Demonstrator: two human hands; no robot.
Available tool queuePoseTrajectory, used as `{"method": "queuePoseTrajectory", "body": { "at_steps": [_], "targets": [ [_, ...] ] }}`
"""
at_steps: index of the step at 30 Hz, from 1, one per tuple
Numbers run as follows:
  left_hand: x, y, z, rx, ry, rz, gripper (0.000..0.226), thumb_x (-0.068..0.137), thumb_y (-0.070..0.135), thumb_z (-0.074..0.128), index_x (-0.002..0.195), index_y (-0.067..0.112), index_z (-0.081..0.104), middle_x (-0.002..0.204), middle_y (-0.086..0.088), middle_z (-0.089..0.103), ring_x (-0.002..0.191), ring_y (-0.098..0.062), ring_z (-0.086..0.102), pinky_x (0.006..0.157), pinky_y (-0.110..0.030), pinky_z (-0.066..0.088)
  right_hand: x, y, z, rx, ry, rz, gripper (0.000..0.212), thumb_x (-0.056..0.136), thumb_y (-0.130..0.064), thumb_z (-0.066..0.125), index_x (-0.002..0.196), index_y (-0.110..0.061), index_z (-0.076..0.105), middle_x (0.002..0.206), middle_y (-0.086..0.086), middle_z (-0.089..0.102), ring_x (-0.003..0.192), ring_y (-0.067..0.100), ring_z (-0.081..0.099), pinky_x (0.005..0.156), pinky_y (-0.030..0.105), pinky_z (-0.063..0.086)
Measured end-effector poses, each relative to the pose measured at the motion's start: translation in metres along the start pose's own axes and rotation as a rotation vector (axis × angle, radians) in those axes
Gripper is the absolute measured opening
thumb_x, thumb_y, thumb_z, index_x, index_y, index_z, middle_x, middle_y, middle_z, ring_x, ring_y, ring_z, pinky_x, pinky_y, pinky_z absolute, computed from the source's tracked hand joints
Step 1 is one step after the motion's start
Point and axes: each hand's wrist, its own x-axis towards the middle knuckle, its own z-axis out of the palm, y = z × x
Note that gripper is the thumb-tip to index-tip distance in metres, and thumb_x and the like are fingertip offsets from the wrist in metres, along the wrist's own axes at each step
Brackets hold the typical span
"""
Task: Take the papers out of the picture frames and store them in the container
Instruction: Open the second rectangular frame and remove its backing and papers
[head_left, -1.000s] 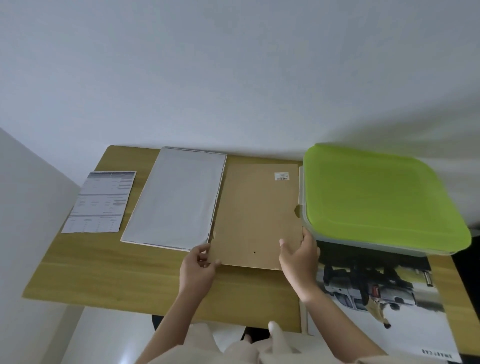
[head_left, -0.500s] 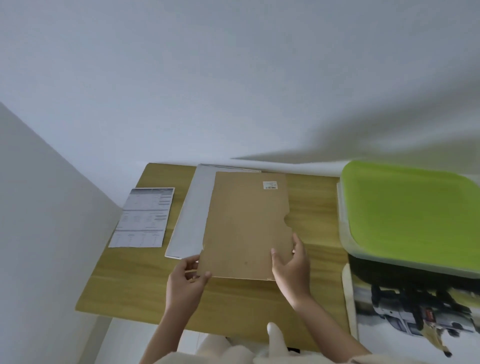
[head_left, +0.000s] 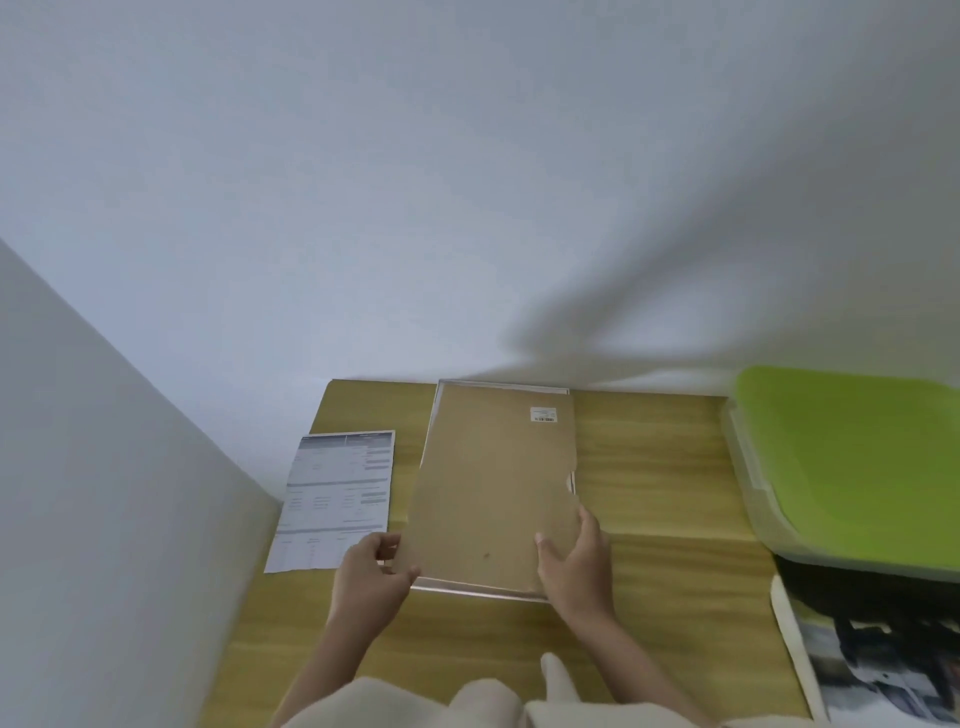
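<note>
Nearest the camera, the left hand (head_left: 371, 574) pinched the near left corner of the brown backing board (head_left: 493, 488), fingers curled round its edge in a closed grip. The right hand (head_left: 574, 564) lay on the board's near right corner, thumb on top and fingers wrapped over the right edge, gripping it too. The board lay flat over the picture frame (head_left: 478, 591), whose pale rim showed along the near edge. Both rested on the wooden tabletop (head_left: 654, 467). Just left of the board lay a printed sheet (head_left: 337, 499), apart from it. At the right edge a car poster (head_left: 878, 670) lay partly under the container with its green lid (head_left: 852, 457) on.
</note>
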Motion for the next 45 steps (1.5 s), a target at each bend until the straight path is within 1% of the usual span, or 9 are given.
{"method": "queuePoseTrajectory", "body": {
  "at_steps": [9, 17, 23, 26, 29, 31, 35, 39, 45],
  "targets": [
    [0.023, -0.015, 0.003, 0.113, -0.070, 0.016, 0.037, 0.063, 0.021, 0.080, 0.092, 0.023, 0.057, 0.100, -0.002, 0.059, 0.094, -0.014, 0.056, 0.082, -0.027, 0.046, 0.008, 0.001, 0.006, -0.149, -0.013, -0.001, 0.068, 0.082, -0.026, 0.068, 0.140, -0.008, 0.038, 0.123, 0.015, 0.045, 0.116, 0.031, 0.048, 0.100, 0.031, 0.037],
    [0.028, -0.020, 0.009, 0.087, -0.059, 0.038, 0.020, 0.070, 0.016, 0.075, 0.082, 0.022, 0.059, 0.088, 0.004, 0.062, 0.079, -0.015, 0.060, 0.072, -0.027, 0.045, 0.014, 0.011, 0.002, -0.271, -0.023, -0.040, 0.072, 0.079, -0.035, 0.070, 0.140, -0.011, 0.039, 0.111, 0.009, 0.043, 0.112, 0.030, 0.046, 0.100, 0.037, 0.040],
    [0.030, -0.022, 0.009, 0.027, -0.046, 0.013, 0.022, 0.068, 0.009, 0.076, 0.076, 0.020, 0.059, 0.076, 0.004, 0.062, 0.072, -0.019, 0.061, 0.069, -0.031, 0.048, 0.021, 0.024, 0.003, -0.304, -0.037, -0.066, 0.075, 0.072, -0.040, 0.076, 0.135, -0.014, 0.045, 0.104, 0.003, 0.034, 0.096, 0.024, 0.050, 0.090, 0.033, 0.046],
    [0.033, -0.026, 0.007, 0.004, -0.091, 0.052, 0.034, 0.069, 0.003, 0.074, 0.094, 0.022, 0.060, 0.075, 0.004, 0.060, 0.066, -0.017, 0.059, 0.069, -0.028, 0.049, 0.024, 0.031, 0.001, -0.258, -0.054, -0.074, 0.078, 0.070, -0.042, 0.077, 0.137, -0.022, 0.043, 0.104, -0.001, 0.035, 0.092, 0.021, 0.053, 0.086, 0.034, 0.049],
    [0.037, -0.029, 0.008, 0.076, -0.191, 0.139, 0.063, 0.074, 0.001, 0.069, 0.126, 0.031, 0.050, 0.084, 0.002, 0.052, 0.070, -0.011, 0.054, 0.069, -0.017, 0.043, 0.030, 0.030, -0.002, -0.315, -0.112, -0.099, 0.089, 0.073, -0.046, 0.073, 0.147, -0.030, 0.025, 0.106, 0.000, 0.033, 0.089, 0.016, 0.052, 0.082, 0.029, 0.048],
    [0.039, -0.027, 0.008, 0.141, -0.251, 0.145, 0.070, 0.079, 0.002, 0.065, 0.135, 0.037, 0.041, 0.089, 0.001, 0.047, 0.076, -0.009, 0.051, 0.073, -0.015, 0.041, 0.039, 0.024, -0.005, -0.384, -0.209, -0.121, 0.097, 0.075, -0.047, 0.071, 0.149, -0.035, 0.010, 0.109, 0.000, 0.029, 0.090, 0.013, 0.048, 0.082, 0.024, 0.044],
    [0.047, -0.020, 0.010, 0.226, -0.338, 0.093, 0.080, 0.081, 0.001, 0.061, 0.140, 0.045, 0.027, 0.097, 0.001, 0.043, 0.080, -0.009, 0.051, 0.070, -0.016, 0.044, 0.069, 0.006, -0.016, -0.551, -0.406, -0.076, 0.121, 0.062, -0.056, 0.077, 0.147, -0.041, -0.008, 0.123, 0.002, 0.023, 0.114, 0.018, 0.045, 0.098, 0.030, 0.042],
    [0.054, -0.013, 0.008, 0.277, -0.378, 0.073, 0.088, 0.078, 0.001, 0.061, 0.140, 0.049, 0.021, 0.097, 0.004, 0.042, 0.079, -0.009, 0.051, 0.063, -0.015, 0.044, 0.100, -0.012, -0.017, -0.690, -0.510, -0.016, 0.151, 0.034, -0.061, 0.085, 0.141, -0.046, -0.021, 0.130, 0.002, 0.018, 0.123, 0.022, 0.039, 0.100, 0.039, 0.043],
    [0.051, -0.011, 0.008, 0.294, -0.347, 0.068, 0.088, 0.077, 0.002, 0.061, 0.140, 0.048, 0.022, 0.096, 0.003, 0.043, 0.078, -0.008, 0.051, 0.062, -0.014, 0.043, 0.111, -0.028, -0.006, -0.811, -0.499, -0.043, 0.154, 0.030, -0.055, 0.090, 0.148, -0.034, -0.007, 0.137, 0.007, 0.016, 0.129, 0.029, 0.036, 0.099, 0.042, 0.044]
  ]
}}
